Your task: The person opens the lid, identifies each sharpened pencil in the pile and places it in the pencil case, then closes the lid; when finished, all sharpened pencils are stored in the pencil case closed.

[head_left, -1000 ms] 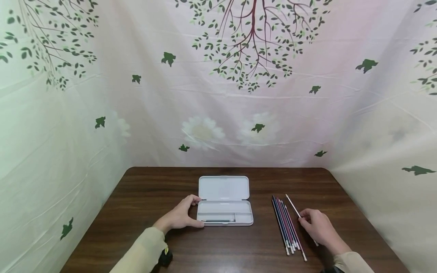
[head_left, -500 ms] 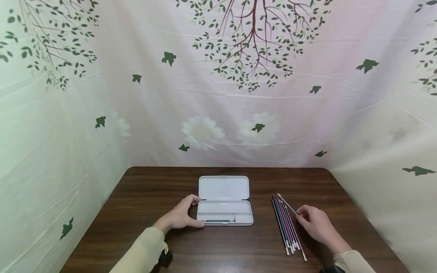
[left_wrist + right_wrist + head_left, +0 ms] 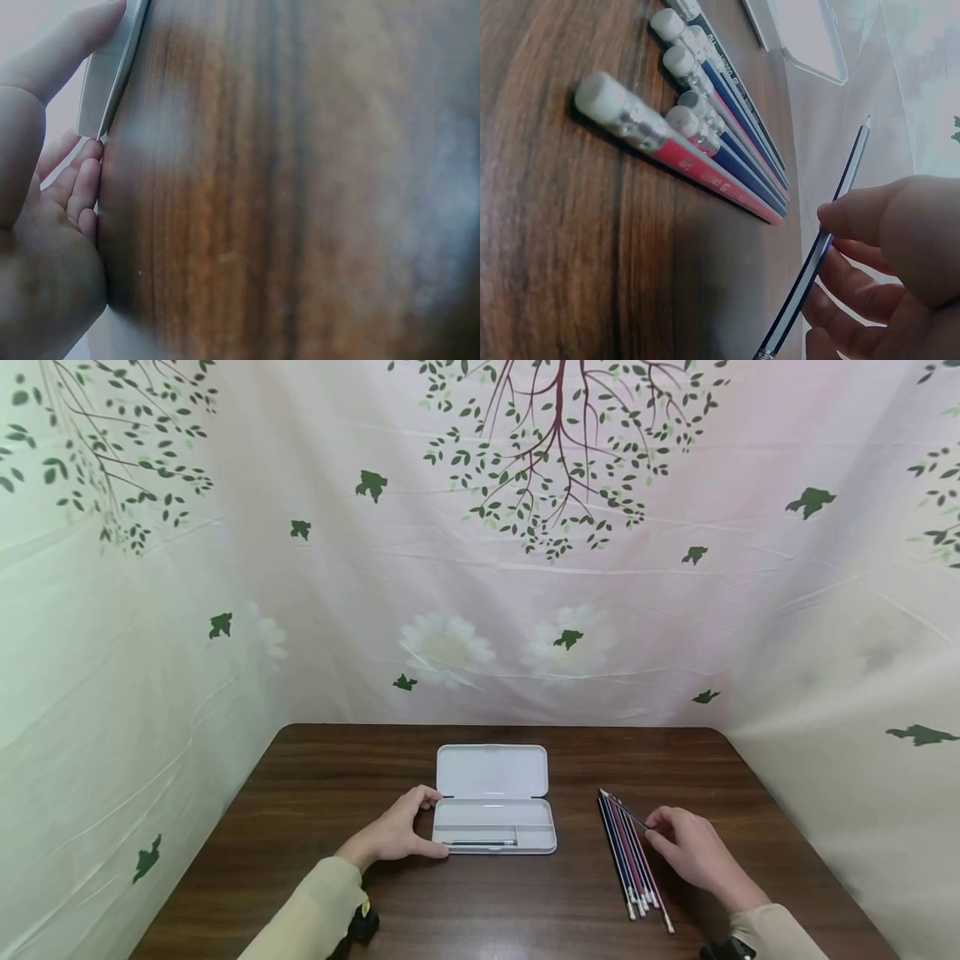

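Reads as mid-transfer: one pencil (image 3: 801, 285) up off the desk (image 3: 360, 760), near a loose bunch of pencils (image 3: 630, 858) and well apart from the open pencil case (image 3: 491, 814). Pinched between thumb and fingers of right hand (image 3: 693, 852), sharpened tip aimed away, across the far ends of the bunch. At the case, left hand (image 3: 401, 831) with thumb and fingers wide apart, thumb at near corner, fingertips at far corner, holding the left end between. Lid (image 3: 491, 770) laid back; one slim pencil-like item (image 3: 480, 843) in the front compartment.

Next move, as judged: would call for carrying the pencil leftward, clear of the bunch, turning to match the case's length, then lowering into a long compartment. Best done with the case braced against sliding.

Only in right wrist view: dark and pale stripes on the held pencil, white erasers on the bunch, a plain gap between. In head view, just overlap; cannot tell contact from there. Only in left wrist view: fingertips close up against the case corner, interior out of sight. Compartments legible in head view alone.
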Available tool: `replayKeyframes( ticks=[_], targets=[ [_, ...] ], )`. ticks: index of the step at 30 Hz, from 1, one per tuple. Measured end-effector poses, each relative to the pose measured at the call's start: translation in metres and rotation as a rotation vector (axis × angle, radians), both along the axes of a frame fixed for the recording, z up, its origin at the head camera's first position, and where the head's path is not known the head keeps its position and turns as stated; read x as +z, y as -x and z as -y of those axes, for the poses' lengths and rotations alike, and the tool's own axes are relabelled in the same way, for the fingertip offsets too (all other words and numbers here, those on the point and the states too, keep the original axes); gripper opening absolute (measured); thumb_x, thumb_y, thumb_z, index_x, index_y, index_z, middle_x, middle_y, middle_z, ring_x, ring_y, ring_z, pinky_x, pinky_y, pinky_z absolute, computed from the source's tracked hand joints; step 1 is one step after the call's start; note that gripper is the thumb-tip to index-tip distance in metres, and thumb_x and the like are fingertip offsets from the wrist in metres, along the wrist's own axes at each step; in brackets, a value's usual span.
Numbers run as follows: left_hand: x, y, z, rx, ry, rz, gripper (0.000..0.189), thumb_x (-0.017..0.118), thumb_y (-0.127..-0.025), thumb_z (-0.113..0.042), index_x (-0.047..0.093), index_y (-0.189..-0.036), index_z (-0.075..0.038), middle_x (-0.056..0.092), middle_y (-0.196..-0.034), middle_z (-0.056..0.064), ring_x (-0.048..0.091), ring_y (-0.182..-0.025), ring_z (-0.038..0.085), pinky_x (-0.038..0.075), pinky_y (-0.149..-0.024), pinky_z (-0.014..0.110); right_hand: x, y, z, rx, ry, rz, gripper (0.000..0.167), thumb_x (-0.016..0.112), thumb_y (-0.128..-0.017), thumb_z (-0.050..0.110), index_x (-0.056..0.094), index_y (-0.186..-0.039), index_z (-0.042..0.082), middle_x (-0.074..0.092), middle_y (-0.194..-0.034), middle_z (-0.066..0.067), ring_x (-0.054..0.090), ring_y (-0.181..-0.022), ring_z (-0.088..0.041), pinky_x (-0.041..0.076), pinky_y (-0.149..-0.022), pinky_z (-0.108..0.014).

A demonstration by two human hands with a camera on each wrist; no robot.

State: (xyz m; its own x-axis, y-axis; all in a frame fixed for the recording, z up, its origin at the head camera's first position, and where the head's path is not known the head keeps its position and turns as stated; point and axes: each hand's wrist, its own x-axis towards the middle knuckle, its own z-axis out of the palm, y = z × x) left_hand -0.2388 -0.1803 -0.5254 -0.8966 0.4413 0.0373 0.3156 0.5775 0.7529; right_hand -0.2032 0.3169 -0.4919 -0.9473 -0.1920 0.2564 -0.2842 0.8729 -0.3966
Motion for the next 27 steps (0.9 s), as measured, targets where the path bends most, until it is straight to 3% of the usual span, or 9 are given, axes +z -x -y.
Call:
replayKeyframes(
  ticks=[10, 14, 18, 27],
  targets=[
    [-0.001, 0.000, 0.000, 0.004, 0.005, -0.003, 0.087, 0.093, -0.077, -0.045, 0.049, -0.144, -0.011, 0.052, -0.134, 0.006, 0.047, -0.129, 0.024, 0.039, -0.110, 0.052, 0.007, 0.001, 0.013, 0.030, 0.000, 0.013, 0.006, 0.078, -0.092, 0.010, 0.074, -0.095, 0.013, 0.068, -0.089, 0.004, 0.062, -0.083, -0.011, 0.052, -0.072, -0.037],
    [-0.001, 0.000, 0.000, 0.004, 0.008, 0.001, 0.088, 0.093, -0.077, -0.045, 0.048, -0.144, -0.011, 0.052, -0.135, 0.006, 0.047, -0.129, 0.024, 0.039, -0.111, 0.052, 0.007, 0.001, 0.018, 0.053, 0.006, -0.031, 0.009, 0.079, -0.091, 0.007, 0.075, -0.094, 0.015, 0.067, -0.088, 0.006, 0.062, -0.081, -0.008, 0.053, -0.071, -0.033],
    [0.000, -0.001, 0.000, 0.006, 0.009, 0.006, 0.088, 0.093, -0.077, -0.044, 0.048, -0.144, -0.011, 0.052, -0.136, 0.007, 0.047, -0.129, 0.024, 0.039, -0.111, 0.052, 0.005, 0.004, 0.023, 0.098, 0.024, -0.087, 0.012, 0.081, -0.090, 0.006, 0.076, -0.092, 0.017, 0.066, -0.086, 0.008, 0.062, -0.078, -0.003, 0.055, -0.070, -0.030],
    [-0.001, 0.001, 0.000, 0.007, 0.010, 0.000, 0.088, 0.094, -0.076, -0.044, 0.048, -0.144, -0.011, 0.052, -0.135, 0.007, 0.047, -0.129, 0.024, 0.039, -0.111, 0.052, 0.010, 0.011, 0.038, 0.189, 0.026, -0.074, 0.013, 0.080, -0.091, 0.008, 0.073, -0.090, 0.019, 0.066, -0.087, 0.012, 0.059, -0.079, -0.001, 0.051, -0.068, -0.028]
  ],
)
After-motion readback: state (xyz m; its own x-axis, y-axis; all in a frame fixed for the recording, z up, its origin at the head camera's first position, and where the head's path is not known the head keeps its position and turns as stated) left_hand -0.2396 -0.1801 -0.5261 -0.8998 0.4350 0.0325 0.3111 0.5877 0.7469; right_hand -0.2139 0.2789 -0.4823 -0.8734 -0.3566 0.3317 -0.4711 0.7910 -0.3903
